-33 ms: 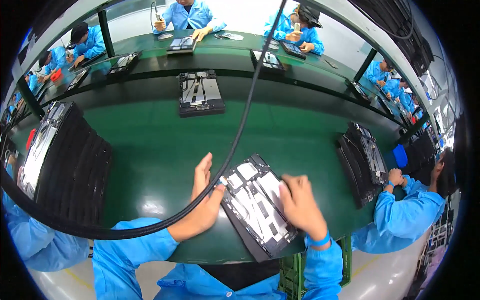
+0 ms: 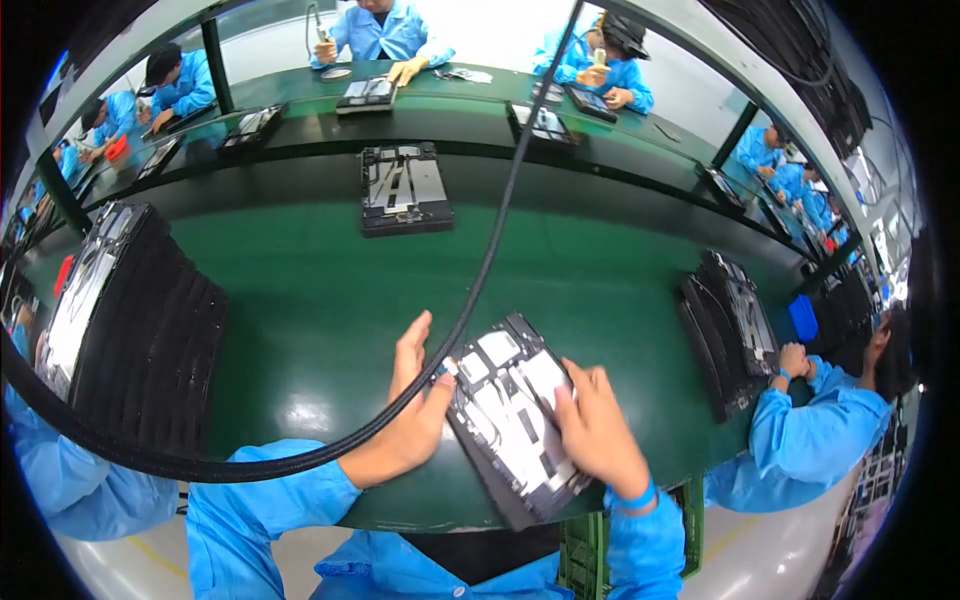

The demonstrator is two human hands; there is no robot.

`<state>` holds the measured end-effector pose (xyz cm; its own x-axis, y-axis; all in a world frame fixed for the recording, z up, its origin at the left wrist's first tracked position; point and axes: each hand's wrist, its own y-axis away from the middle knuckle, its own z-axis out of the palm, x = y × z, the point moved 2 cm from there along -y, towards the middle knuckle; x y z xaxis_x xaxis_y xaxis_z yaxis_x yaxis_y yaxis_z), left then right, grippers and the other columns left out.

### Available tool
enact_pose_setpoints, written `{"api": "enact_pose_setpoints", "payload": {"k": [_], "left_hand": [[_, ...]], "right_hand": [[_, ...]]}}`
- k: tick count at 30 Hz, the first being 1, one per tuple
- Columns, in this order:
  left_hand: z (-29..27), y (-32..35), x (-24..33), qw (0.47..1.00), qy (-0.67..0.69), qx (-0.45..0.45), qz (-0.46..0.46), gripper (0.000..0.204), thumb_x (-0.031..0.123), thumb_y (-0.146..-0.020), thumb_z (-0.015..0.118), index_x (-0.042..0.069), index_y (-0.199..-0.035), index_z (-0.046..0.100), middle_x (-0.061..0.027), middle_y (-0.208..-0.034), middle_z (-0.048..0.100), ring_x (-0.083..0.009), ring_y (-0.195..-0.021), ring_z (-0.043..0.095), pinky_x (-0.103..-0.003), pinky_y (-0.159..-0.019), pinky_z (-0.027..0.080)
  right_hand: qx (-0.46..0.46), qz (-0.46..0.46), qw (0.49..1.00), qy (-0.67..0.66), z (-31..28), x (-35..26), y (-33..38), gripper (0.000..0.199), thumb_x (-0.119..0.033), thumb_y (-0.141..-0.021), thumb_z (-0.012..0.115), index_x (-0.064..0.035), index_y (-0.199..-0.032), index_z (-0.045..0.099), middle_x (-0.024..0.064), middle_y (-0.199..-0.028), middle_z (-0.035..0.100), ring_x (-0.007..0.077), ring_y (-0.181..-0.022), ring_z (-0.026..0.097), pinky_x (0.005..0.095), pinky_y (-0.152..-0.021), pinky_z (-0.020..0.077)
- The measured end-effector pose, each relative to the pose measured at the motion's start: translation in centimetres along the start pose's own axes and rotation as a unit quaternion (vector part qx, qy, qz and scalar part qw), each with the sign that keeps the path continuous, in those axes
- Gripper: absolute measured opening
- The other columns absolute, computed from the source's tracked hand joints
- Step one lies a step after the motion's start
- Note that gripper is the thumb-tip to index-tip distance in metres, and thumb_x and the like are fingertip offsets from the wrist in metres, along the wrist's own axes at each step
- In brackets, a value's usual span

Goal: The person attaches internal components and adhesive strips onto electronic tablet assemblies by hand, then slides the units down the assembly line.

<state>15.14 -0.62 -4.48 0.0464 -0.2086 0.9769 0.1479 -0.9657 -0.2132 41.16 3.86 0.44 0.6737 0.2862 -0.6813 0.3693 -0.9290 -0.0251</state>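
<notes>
In front of me an opened tablet point(image 2: 520, 400), its white and silver inner parts showing, lies slanted on top of a short dark stack at the table's near edge. My left hand point(image 2: 410, 425) is at its left side, fingers stretched out and the thumb by the upper left edge. Over the right edge, my right hand point(image 2: 600, 435) has its thumb on the top face and fingers bent along the side; their tips are partly hidden. A black cable point(image 2: 480, 270) hangs across the view, in front of my left hand.
A tall stack of tablets point(image 2: 150, 320) stands at left, a shorter stack point(image 2: 730, 330) at right. Another opened tablet stack point(image 2: 405, 190) sits farther back on the green table point(image 2: 300, 270). A co-worker point(image 2: 820, 420) sits at right; others work opposite. A green crate point(image 2: 585, 555) is below.
My right hand has shifted slightly down onto the tablet's right edge, its fingers closer to the side. My left hand stays nearly in place. The whole view has shifted a little.
</notes>
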Motion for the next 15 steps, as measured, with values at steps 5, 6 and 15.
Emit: {"api": "enact_pose_setpoints", "payload": {"k": [5,6,15], "left_hand": [[0.1,-1.2,1.4,0.997,-0.052,0.048,0.001,0.063,0.013,-0.111,0.047,-0.003,-0.17,0.033,-0.0227,-0.175,0.039,-0.036,-0.166,0.033,-0.048,-0.137,0.022],[0.0,-1.4,0.9,0.997,-0.054,0.05,-0.002,0.063,0.013,-0.111,0.047,-0.003,-0.17,0.033,-0.0227,-0.175,0.039,-0.036,-0.166,0.033,-0.048,-0.137,0.022],[-0.6,-2.7,0.8,0.998,-0.015,0.063,0.004,0.058,0.01,-0.109,0.048,-0.001,-0.165,0.039,-0.0208,-0.165,0.046,-0.032,-0.149,0.05,-0.046,-0.127,0.037]], "right_hand": [[-0.073,-0.044,0.996,0.034,2.2,-4.7,4.8,0.092,-0.029,-0.107,0.069,0.023,-0.166,0.02,0.0533,-0.16,0.031,0.0645,-0.14,0.039,0.0676,-0.124,0.0301],[-0.077,-0.044,0.996,0.032,2.7,-5.1,4.8,0.092,-0.029,-0.107,0.069,0.023,-0.166,0.02,0.0533,-0.16,0.031,0.0645,-0.14,0.039,0.0676,-0.124,0.0301],[-0.155,-0.001,0.984,-0.089,1.9,-9.3,5.2,0.1,-0.021,-0.104,0.072,0.0047,-0.177,0.01,0.0536,-0.174,-0.008,0.0729,-0.162,-0.01,0.0732,-0.132,0.0038]]}}
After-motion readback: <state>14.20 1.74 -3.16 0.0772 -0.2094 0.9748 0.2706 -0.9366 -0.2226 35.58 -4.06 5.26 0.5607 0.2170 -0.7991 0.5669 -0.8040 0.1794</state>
